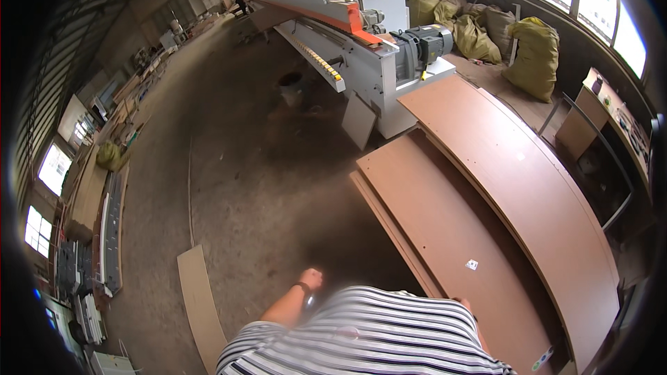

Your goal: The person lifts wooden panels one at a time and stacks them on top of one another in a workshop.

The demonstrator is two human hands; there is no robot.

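My left hand [312, 278] hangs over the concrete floor, away from the boards, its fingers curled in with nothing showing in them. A dark band circles that wrist. Only a small part of my right hand [463, 302] shows past my striped shirt, beside the near edge of a brown wood panel [424, 215]. Its fingers are mostly hidden, and whether it touches the panel I cannot tell. That panel tops a low stack and bears a small white label [472, 264]. A second, higher stack of brown panels [517, 160] lies along its right side.
Ahead stands a large grey machine [385, 76] with an orange strip and a motor [432, 42]. Full sacks [533, 55] lean by the windows. A long board [198, 298] lies on the floor at left, near stacked materials [87, 201]. Far off, a person [241, 0] stands by the machine.
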